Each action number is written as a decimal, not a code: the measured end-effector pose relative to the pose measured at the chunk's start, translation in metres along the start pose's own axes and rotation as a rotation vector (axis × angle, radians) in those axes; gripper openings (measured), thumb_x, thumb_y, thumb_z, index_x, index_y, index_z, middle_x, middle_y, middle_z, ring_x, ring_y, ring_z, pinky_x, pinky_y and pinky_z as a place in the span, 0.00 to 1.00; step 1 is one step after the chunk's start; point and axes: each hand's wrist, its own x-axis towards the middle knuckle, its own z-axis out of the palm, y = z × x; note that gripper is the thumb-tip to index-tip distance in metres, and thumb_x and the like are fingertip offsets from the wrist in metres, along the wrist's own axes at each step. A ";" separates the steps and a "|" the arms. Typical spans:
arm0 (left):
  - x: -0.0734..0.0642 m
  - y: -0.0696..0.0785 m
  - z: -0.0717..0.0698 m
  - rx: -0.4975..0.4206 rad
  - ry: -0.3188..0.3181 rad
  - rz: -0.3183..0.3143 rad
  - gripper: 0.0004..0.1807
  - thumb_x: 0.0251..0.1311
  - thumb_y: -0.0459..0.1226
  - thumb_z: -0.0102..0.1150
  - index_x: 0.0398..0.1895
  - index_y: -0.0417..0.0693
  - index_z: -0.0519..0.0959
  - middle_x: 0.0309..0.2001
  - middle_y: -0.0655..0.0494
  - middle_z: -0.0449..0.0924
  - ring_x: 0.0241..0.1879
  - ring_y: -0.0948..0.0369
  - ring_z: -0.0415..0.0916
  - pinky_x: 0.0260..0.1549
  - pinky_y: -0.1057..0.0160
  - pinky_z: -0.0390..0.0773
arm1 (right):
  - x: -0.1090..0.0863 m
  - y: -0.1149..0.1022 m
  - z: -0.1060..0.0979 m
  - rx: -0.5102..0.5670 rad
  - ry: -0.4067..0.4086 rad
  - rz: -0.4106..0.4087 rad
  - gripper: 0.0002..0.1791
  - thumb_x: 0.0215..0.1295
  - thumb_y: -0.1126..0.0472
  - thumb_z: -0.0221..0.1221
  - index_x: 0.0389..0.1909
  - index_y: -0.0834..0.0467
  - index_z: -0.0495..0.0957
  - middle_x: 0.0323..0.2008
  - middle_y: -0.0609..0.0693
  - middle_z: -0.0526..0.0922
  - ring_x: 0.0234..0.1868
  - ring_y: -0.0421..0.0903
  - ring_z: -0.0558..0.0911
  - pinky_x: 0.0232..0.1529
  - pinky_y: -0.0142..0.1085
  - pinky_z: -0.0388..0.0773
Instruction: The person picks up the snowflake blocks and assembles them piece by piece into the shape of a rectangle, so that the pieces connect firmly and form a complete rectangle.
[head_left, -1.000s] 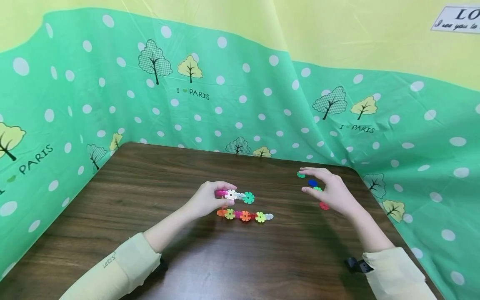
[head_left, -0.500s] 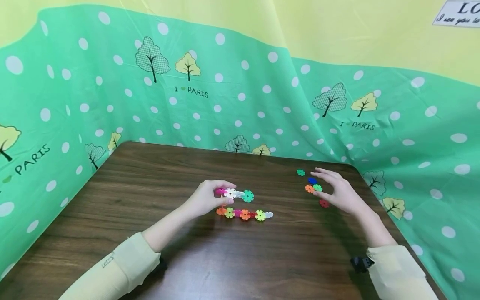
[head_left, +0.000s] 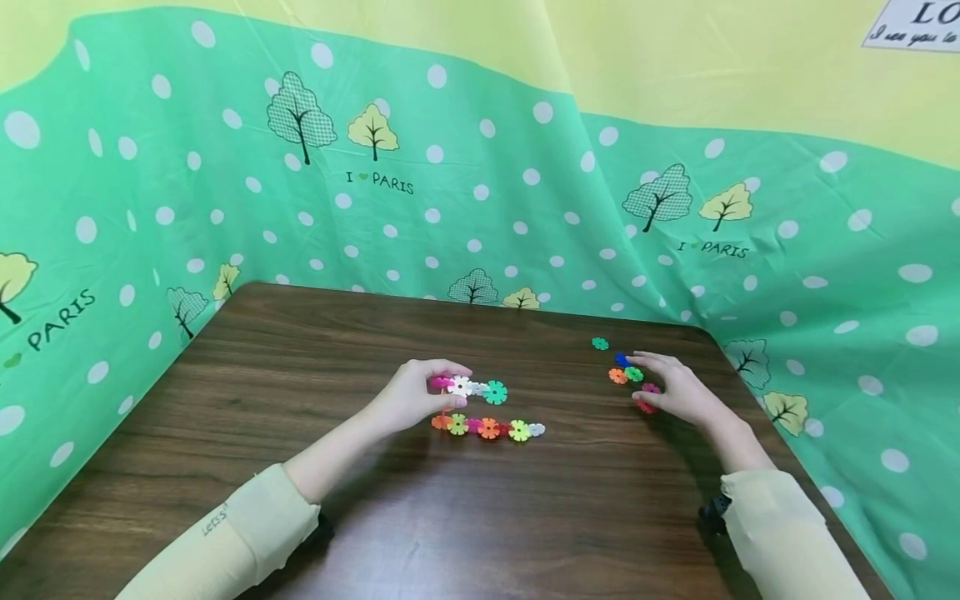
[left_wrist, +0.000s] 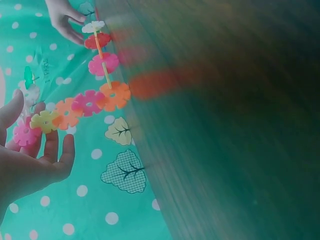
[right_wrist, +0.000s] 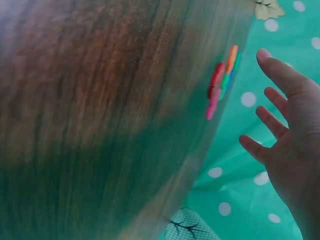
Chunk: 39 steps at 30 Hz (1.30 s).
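Observation:
My left hand (head_left: 420, 396) pinches one end of a joined chain of flower-shaped plastic discs, near the white disc (head_left: 460, 387). A teal disc (head_left: 495, 392) ends the upper arm. The chain bends round to a lower row with an orange disc (head_left: 489, 428) and a pale end disc (head_left: 537, 430). In the left wrist view, a pink disc (left_wrist: 25, 135) lies at my fingers. My right hand (head_left: 682, 393) hovers with fingers spread over loose discs at the right. Nearest are a red disc (head_left: 647, 407) and a pink disc (head_left: 651, 388), partly behind the thumb and fingers.
Other loose discs lie beside the right hand: orange (head_left: 617, 376), green (head_left: 633, 374), blue (head_left: 622, 360) and teal (head_left: 600, 343). The dark wooden table (head_left: 465, 517) meets a green dotted curtain (head_left: 420, 225) along its back and sides.
My right hand has moved from around the teal and green discs to the right and nearer, over the red and pink discs. The orange loose disc has come into view. My left hand stays in place.

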 end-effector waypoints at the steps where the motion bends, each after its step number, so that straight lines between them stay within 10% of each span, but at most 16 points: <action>1: 0.000 0.000 0.000 -0.002 -0.001 0.002 0.22 0.48 0.38 0.72 0.50 0.53 0.80 0.32 0.61 0.84 0.25 0.64 0.77 0.25 0.65 0.78 | 0.002 0.002 0.002 -0.002 -0.009 0.005 0.32 0.56 0.61 0.67 0.61 0.63 0.69 0.63 0.67 0.66 0.62 0.68 0.62 0.57 0.65 0.59; 21: -0.002 0.000 0.000 -0.013 -0.014 0.001 0.22 0.49 0.36 0.70 0.50 0.49 0.80 0.32 0.58 0.84 0.27 0.62 0.81 0.30 0.67 0.80 | 0.025 0.024 0.030 -0.018 -0.113 0.155 0.26 0.64 0.57 0.59 0.58 0.67 0.72 0.61 0.71 0.66 0.62 0.71 0.63 0.59 0.63 0.61; 39: -0.001 -0.002 -0.003 0.006 0.000 0.022 0.21 0.49 0.36 0.71 0.49 0.50 0.80 0.35 0.59 0.83 0.29 0.65 0.78 0.31 0.67 0.79 | 0.032 0.015 0.030 -0.009 0.019 0.146 0.12 0.56 0.63 0.65 0.39 0.62 0.74 0.36 0.60 0.80 0.40 0.58 0.78 0.43 0.53 0.74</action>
